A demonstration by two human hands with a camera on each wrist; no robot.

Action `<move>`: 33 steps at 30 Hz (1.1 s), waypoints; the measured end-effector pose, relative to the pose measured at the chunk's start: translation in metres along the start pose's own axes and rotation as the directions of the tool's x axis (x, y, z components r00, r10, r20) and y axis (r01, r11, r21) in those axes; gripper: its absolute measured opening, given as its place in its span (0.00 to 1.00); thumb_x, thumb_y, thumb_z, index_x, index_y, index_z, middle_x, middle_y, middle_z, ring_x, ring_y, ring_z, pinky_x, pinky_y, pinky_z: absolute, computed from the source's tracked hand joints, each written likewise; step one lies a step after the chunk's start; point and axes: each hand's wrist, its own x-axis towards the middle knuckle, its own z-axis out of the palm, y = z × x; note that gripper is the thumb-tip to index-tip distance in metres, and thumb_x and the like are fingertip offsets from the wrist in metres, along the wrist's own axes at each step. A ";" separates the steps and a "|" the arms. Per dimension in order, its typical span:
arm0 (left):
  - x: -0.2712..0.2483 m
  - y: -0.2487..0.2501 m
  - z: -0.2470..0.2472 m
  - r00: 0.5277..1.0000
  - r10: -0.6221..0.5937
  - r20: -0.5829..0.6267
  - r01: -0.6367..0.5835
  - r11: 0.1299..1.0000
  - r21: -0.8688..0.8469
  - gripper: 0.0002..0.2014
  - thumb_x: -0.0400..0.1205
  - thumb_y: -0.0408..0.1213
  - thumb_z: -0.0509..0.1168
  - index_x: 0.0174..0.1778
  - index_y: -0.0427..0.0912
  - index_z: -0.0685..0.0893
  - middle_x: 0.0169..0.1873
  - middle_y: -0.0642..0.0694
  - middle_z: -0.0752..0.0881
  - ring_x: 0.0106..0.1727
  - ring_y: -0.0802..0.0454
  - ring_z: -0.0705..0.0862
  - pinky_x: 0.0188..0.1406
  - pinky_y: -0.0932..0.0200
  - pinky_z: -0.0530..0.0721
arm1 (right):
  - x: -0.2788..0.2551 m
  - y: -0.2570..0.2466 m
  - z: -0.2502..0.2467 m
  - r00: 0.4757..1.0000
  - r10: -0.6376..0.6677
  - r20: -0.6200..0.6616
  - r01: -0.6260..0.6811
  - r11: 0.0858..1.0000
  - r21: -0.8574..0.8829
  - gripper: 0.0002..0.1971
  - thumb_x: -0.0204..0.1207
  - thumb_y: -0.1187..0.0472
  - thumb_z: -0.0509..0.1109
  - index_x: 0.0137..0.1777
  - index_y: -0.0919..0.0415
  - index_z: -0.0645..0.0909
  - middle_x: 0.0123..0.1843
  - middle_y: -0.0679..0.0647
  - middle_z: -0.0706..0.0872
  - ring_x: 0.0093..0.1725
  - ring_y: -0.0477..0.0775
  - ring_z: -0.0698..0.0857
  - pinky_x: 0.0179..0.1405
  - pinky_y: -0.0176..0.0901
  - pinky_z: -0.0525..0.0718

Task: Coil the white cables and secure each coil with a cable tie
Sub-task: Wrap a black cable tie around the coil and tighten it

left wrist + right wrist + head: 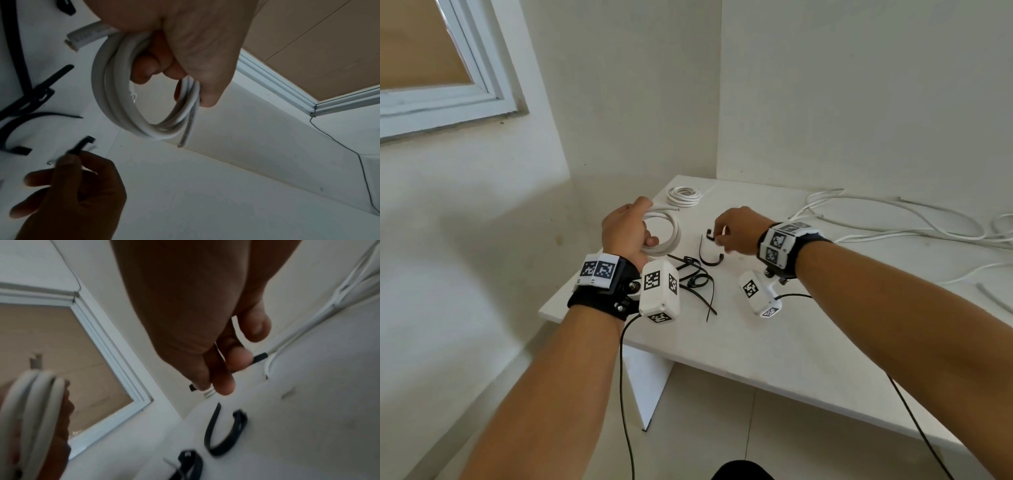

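**Coil held, tie pinched: spring-open is the main risk**

Biggest risk: the coil (pixel 664 233) unwinding. The left hand (pixel 625 233) wraps only one side of it, above the table (pixel 808 329); both cut ends poke free in the left wrist view, so any slack in the grip while threading likely lets the stiff turns spring apart.

Next: the cable tie (pixel 82 144) slipping. The right hand (pixel 736 233) pinches it near one end between thumb and fingertips, with little purchase; the view is blurred, so which end is held can't be told.

Minor: snagging the tangled spare ties (pixel 695 274) just beside the wrists.

Pose: left fingers curled through the coil's middle, thumb on the outside. Right hand close beside it, knuckles up, fingers bunched on the tie. One finished coil (pixel 684 196) sits at the far corner; loose cables (pixel 893 219) sprawl to the right, uncoiled.
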 end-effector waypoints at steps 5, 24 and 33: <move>-0.009 -0.009 0.033 0.997 -0.017 0.075 0.016 1.000 0.011 0.14 0.74 0.35 0.70 0.28 0.44 0.72 0.19 0.49 0.61 0.20 0.51 0.59 0.20 0.61 0.63 | -0.041 0.045 -0.031 0.983 0.133 -0.123 -0.086 0.941 0.327 0.08 0.78 0.60 0.67 0.42 0.60 0.86 0.36 0.50 0.92 0.31 0.44 0.89 0.28 0.36 0.83; -0.118 -0.093 0.222 0.841 -0.142 0.523 -0.012 0.960 0.281 0.16 0.77 0.35 0.70 0.25 0.44 0.73 0.22 0.47 0.64 0.22 0.50 0.61 0.20 0.61 0.67 | -0.174 0.203 -0.084 0.920 0.391 -0.038 -0.357 0.872 0.335 0.10 0.82 0.62 0.65 0.46 0.54 0.88 0.36 0.48 0.80 0.36 0.52 0.76 0.34 0.39 0.75; -0.147 -0.117 0.237 0.749 -0.241 0.617 -0.100 0.879 0.466 0.12 0.77 0.38 0.69 0.31 0.40 0.76 0.22 0.47 0.70 0.19 0.49 0.67 0.22 0.59 0.73 | -0.190 0.200 -0.088 0.951 0.266 0.156 -0.307 0.771 0.558 0.10 0.84 0.71 0.61 0.46 0.61 0.83 0.35 0.51 0.77 0.30 0.47 0.72 0.24 0.27 0.74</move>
